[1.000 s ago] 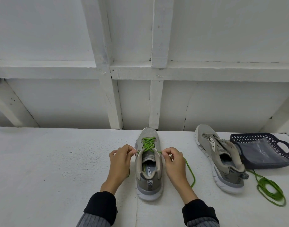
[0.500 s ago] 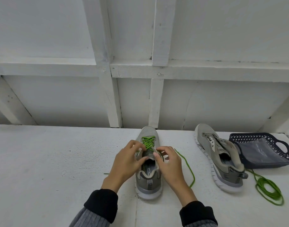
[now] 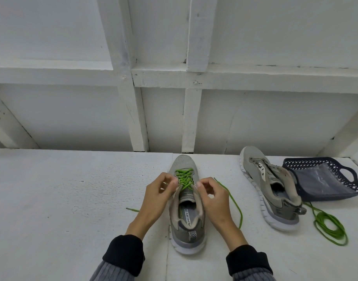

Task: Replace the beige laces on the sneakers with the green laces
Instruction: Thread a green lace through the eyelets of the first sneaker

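**Lacing the near sneaker: both hands back at the eyelets**

Both hands have drawn slightly apart since half a second ago, when they met over the tongue; a second ago they sat wider, one on each flank of the shoe. The left hand (image 3: pixel 159 196) now sits at the left eyelet row with thumb and fingers curled together in a pinch, apparently on the green lace (image 3: pixel 184 178), though the contact itself is too small to confirm. The right hand (image 3: pixel 211 196) mirrors it at the right row, fingers curled in a similar pinch. This probably marks the feeding or tightening of one more crossing.

The near sneaker (image 3: pixel 186 209) stands upright on the white surface (image 3: pixel 52 199), toe pointing away, between the two hands. It is grey with a pale sole; green crossings fill the lower eyelets only, and the upper part near the collar is still unlaced. One free end of the lace trails right and curves back along the surface; the other tip shows just left of the left wrist.

The second sneaker (image 3: pixel 269 187) lies well to the right, tilted, with no lace visible in it. A coiled green lace (image 3: pixel 330 228) rests near its heel. A dark basket (image 3: pixel 350 175) lies just beside that shoe. Judged so, the task is under halfway.
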Tool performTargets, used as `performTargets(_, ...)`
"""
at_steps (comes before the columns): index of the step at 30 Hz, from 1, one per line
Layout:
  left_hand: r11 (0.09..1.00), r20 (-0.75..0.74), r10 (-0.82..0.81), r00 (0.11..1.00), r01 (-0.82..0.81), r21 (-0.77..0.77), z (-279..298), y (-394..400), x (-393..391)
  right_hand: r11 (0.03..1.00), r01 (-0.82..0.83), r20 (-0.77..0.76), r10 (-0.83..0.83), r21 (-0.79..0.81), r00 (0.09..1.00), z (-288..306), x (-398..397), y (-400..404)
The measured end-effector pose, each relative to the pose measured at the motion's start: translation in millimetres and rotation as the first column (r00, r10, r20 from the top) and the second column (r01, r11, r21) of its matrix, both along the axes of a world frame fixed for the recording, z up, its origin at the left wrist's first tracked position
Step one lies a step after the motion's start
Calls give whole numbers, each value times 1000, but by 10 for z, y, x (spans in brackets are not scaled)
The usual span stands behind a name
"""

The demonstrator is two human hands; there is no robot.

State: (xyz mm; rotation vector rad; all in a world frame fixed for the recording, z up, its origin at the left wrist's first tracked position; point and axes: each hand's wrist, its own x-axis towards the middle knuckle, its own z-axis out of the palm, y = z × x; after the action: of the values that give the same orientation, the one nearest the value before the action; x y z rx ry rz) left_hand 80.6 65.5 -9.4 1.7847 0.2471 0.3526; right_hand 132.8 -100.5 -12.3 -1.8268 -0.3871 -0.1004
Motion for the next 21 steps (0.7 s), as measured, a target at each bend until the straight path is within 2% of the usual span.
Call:
performTargets(2, 998, -10, 70, 998, -70, -1, -39, 62, 116, 999, 31, -47, -32, -13, 998, 17, 137, 34)
performTargets(4, 992, -43, 81, 996, -76, 104, -102, 133, 238, 995, 17, -71, -24, -101, 997, -3, 318, 78)
performTargets(8, 943, -94, 45, 995, -11, 334, -232, 230, 409, 942, -114, -60, 101, -317, 993, -53, 596, 179)
performTargets(12, 859, -8, 45, 999, -35, 511, -304, 213, 402, 922, -133, 15, 148, -363, 989, -68, 659, 224)
performTargets(15, 800, 59, 55, 997, -79, 595, -345, 184, 405, 917, -125, 75, 166, -378, 983, -121, 627, 229)
performTargets(18, 759, 48, 68, 997, -83, 646, -358, 129, 443, 902, -126, 115, 189, -412, 975, -154, 618, 241)
performTargets(21, 776, 24, 127, 992, -114, 620, -378, 72, 443, 875, -149, 88, 212, -460, 973, -142, 621, 244)
